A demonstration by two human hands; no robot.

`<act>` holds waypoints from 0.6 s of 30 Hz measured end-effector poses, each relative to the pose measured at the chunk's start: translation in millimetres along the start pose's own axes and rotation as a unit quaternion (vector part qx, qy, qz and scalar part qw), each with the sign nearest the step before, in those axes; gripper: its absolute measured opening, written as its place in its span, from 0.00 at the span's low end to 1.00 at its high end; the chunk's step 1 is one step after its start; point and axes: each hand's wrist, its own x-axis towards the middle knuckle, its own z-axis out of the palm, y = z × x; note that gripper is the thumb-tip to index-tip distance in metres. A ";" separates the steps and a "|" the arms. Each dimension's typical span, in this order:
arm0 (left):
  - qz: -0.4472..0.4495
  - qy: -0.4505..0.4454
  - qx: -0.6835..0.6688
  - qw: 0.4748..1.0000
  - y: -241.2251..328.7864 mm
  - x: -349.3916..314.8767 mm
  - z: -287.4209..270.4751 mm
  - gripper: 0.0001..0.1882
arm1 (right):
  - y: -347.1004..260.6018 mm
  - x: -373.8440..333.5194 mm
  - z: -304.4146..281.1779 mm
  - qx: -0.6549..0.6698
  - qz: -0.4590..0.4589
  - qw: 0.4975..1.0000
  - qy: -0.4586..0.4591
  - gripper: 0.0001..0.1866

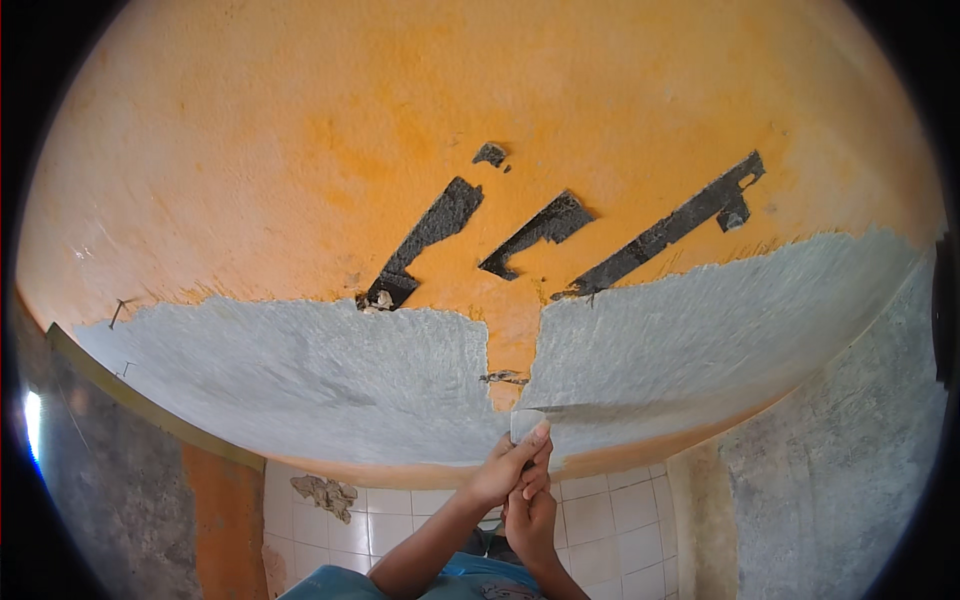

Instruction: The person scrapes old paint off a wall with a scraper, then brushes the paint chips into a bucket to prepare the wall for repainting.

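In front of me, a scraper with a flat, pale, squarish blade [527,424] is held up at the wall, just below a narrow orange strip [512,340]. My left hand [503,470] is closed round its handle, thumb pointing up toward the blade. Close beneath it, my right hand [531,508] is closed too, its fingers up against the left hand and the handle. Most of the handle is hidden by my fingers. Whether the blade's edge touches the wall, I cannot tell. A band of bare grey wall [400,350] lies on both sides of the strip.
Orange paint [300,150] covers the upper wall, with dark scraped patches [660,235] slanting across it. Nails [118,312] stick out at the left. Below lies a white tiled floor [610,515] with a crumpled rag [326,494] near the wall's foot.
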 end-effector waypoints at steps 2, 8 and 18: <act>0.041 -0.036 0.000 0.998 3.7 0.5 0.7 0.23 | -7.9 0.8 0.2 -0.008 -0.020 1.000 -0.006 0.11; 0.045 -0.041 -0.002 0.998 6.6 -1.1 3.3 0.23 | -25.9 3.6 -1.5 0.019 -0.032 0.999 0.014 0.13; 0.046 -0.055 -0.002 0.997 15.0 1.6 7.5 0.22 | -27.2 4.2 -1.2 0.042 -0.010 0.999 0.002 0.12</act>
